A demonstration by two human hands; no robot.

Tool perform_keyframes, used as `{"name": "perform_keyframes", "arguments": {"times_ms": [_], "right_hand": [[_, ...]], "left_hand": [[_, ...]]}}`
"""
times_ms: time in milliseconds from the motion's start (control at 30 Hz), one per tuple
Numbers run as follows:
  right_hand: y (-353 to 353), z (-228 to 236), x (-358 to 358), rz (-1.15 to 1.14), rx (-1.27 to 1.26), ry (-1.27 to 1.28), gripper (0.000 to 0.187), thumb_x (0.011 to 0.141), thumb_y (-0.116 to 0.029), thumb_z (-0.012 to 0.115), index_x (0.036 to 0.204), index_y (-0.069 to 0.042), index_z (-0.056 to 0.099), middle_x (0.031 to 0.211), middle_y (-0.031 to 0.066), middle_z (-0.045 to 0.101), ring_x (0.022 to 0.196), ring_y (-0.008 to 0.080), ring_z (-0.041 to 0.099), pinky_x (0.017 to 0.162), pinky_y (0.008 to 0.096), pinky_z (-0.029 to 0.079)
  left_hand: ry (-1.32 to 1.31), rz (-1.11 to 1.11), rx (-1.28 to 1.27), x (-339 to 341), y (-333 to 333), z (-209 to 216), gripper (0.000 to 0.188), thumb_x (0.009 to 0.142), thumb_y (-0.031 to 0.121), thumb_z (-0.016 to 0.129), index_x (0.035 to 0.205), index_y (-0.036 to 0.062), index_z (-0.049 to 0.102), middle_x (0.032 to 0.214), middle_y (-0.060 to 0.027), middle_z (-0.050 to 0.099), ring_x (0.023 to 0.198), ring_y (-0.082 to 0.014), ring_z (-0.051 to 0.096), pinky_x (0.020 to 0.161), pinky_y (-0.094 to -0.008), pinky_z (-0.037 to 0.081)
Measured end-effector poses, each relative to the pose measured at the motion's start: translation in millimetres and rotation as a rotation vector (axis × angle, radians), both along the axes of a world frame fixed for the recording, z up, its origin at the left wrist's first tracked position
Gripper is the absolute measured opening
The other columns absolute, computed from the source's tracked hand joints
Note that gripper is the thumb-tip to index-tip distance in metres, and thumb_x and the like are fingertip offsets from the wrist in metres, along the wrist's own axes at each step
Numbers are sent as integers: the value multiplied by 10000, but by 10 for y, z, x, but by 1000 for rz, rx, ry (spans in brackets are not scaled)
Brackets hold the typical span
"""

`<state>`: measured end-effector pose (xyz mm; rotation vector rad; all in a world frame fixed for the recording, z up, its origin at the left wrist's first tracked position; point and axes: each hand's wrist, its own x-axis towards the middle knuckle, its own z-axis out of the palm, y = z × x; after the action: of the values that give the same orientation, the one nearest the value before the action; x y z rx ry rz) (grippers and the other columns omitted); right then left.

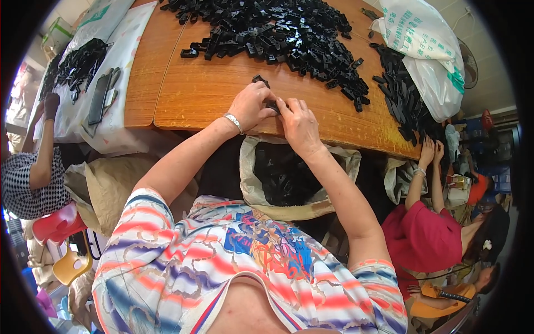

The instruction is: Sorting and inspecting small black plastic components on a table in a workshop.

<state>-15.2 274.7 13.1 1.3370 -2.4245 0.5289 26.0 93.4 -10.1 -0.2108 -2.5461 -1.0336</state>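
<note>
Over the near edge of the wooden table, my left hand [250, 106] and my right hand [300, 126] are close together, fingers closed on a small black plastic part [272, 104]. Its dark end [260, 81] sticks out beyond my left fingers; the rest is mostly hidden. Across the table [211, 97] spreads a large heap of loose black plastic pieces [289, 39], which look like small clips or housings. Below my hands, an open sack [248, 181] holds more black pieces [283, 173].
At right, a co-worker's hands [427, 153] are at a pile of longer black parts [394, 92] beside a white plastic bag [425, 39]. Leftward, another person's arm [45, 133] reaches to a covered table with black parts [86, 61] and a phone [99, 99].
</note>
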Motion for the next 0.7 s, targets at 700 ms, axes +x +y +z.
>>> {"name": "perform_keyframes", "arguments": {"times_ms": [700], "right_hand": [[1363,194,-666,-486,-222,-185,116,827,-105,672,911,-28,695,862,161,638,815,337,630,737,407,504]], "left_hand": [[139,-35,-278,-278,-240,256,250,764,70,711,964,56,562,908,-112,608,924,-315,567,819,-392,477]]}}
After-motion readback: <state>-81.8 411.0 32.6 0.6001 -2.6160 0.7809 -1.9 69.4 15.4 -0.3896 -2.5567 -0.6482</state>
